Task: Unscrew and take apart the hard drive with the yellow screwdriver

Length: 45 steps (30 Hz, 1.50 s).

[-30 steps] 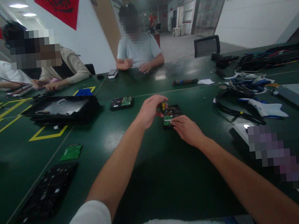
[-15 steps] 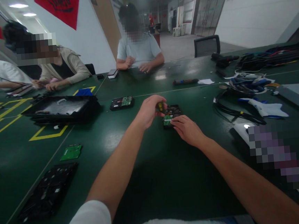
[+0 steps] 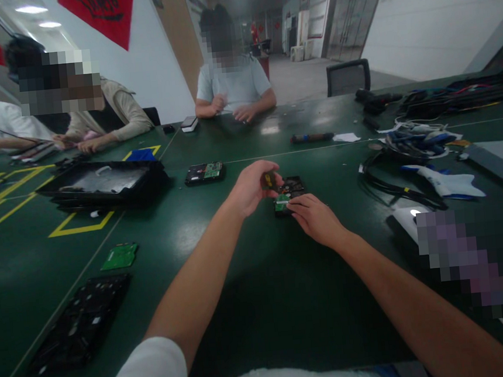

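Left hand [image 3: 251, 187] is closed around a small screwdriver [image 3: 269, 179] with a yellow-and-black handle, tip pointed down at the hard drive [image 3: 288, 194]. Right hand [image 3: 313, 217] rests on the near edge of the drive, fingers pressing it flat, not gripping anything else.

The drive lies on the dark green tabletop [image 3: 259, 281], straight ahead, circuit side up. Its green board is in place on the near half, so the board is not yet off. Whether any screws are already out: too small to tell.

Judgement on progress: unscrewing looks under way, with the board removal left to do. A second drive [image 3: 205, 172] lies further back on the left, board on, untouched. A loose green circuit board [image 3: 119, 256] lies well to the left, and nearer the camera a black flat panel [image 3: 81, 320]. These suggest one unit is stripped already.

Also present: black tray [image 3: 104, 184] at left inside yellow floor-style markings, tangle of cables [image 3: 411, 157] at right. Other people sit along the far and left sides, their hands well apart from this work.
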Each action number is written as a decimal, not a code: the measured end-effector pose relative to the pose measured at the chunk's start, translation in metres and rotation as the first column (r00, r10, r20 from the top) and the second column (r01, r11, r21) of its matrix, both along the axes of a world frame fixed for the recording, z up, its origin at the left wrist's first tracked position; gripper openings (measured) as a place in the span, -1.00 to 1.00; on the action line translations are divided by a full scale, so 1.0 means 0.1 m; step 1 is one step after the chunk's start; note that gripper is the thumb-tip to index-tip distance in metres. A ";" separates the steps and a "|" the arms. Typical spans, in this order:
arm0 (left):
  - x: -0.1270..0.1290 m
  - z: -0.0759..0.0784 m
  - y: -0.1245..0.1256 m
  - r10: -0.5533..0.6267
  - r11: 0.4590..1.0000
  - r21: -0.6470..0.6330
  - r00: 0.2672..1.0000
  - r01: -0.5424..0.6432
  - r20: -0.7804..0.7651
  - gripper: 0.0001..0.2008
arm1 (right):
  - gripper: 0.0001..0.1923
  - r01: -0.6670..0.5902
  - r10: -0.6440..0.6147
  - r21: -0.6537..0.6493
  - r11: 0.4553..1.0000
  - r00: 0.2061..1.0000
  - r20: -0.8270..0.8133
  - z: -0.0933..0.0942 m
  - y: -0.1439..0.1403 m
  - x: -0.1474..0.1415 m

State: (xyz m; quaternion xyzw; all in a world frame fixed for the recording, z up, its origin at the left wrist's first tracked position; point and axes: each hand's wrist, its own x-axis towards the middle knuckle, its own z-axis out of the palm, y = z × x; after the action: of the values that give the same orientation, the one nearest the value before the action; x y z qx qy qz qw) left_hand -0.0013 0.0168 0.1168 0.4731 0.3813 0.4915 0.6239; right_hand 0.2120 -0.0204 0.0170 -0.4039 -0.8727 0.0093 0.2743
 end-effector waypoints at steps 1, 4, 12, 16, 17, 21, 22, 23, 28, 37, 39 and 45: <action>0.00 0.00 0.00 -0.003 1.000 -0.026 1.000 0.003 0.020 -0.78 | -0.66 0.000 0.000 -0.003 1.000 1.000 -0.001 0.00 0.00 0.00; 0.02 -0.02 0.02 0.021 0.999 -0.036 0.999 -0.019 0.048 -0.82 | -0.66 -0.003 0.003 -0.010 1.000 1.000 -0.004 0.00 0.00 0.00; -0.01 -0.03 0.01 0.056 0.985 0.168 0.990 -0.034 -0.131 -0.79 | -0.67 0.010 -0.010 -0.019 1.000 1.000 0.008 0.01 -0.01 -0.01; 0.01 -0.03 -0.01 -0.030 0.997 0.064 0.999 0.033 -0.043 -0.78 | -0.67 0.003 -0.003 -0.006 1.000 1.000 0.004 0.00 0.00 0.00; 0.02 -0.03 -0.01 -0.032 0.998 0.053 0.999 0.033 -0.019 -0.78 | -0.67 0.004 -0.004 -0.003 1.000 1.000 0.007 -0.01 0.00 0.00; 0.02 -0.01 -0.02 0.021 0.994 0.106 0.999 -0.017 -0.031 -0.82 | -0.68 -0.002 0.002 0.016 1.000 1.000 0.012 -0.03 0.02 0.00; 0.02 -0.01 -0.02 0.044 0.990 0.135 0.997 -0.035 -0.060 -0.82 | -0.68 -0.007 0.006 0.022 1.000 1.000 0.013 -0.03 0.02 0.00; 0.01 0.00 -0.02 0.065 0.986 0.162 0.994 -0.049 -0.091 -0.82 | -0.68 -0.010 0.009 0.028 1.000 1.000 0.013 -0.03 0.02 0.00; 0.01 0.00 -0.03 0.007 0.988 0.155 0.989 0.016 -0.145 -0.77 | -0.68 -0.005 0.005 0.031 0.999 1.000 0.014 -0.04 0.02 0.00; 0.06 -0.02 -0.02 0.087 0.989 0.129 0.992 -0.075 -0.093 -0.82 | -0.67 0.002 -0.002 0.000 1.000 1.000 0.000 -0.03 0.01 0.01; 0.04 0.00 -0.01 0.140 0.975 0.194 0.977 -0.107 -0.160 -0.83 | -0.66 0.002 -0.002 -0.001 1.000 1.000 0.000 -0.03 0.01 0.01; 0.04 -0.01 -0.03 0.010 0.987 0.162 0.989 0.015 -0.149 -0.78 | -0.66 -0.004 0.004 -0.010 1.000 1.000 -0.003 -0.04 0.02 0.01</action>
State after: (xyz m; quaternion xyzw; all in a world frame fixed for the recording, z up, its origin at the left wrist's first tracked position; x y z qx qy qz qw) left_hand 0.0023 0.0136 0.1162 0.5583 0.3850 0.4833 0.5537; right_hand 0.2128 -0.0185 0.0134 -0.4033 -0.8731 0.0149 0.2735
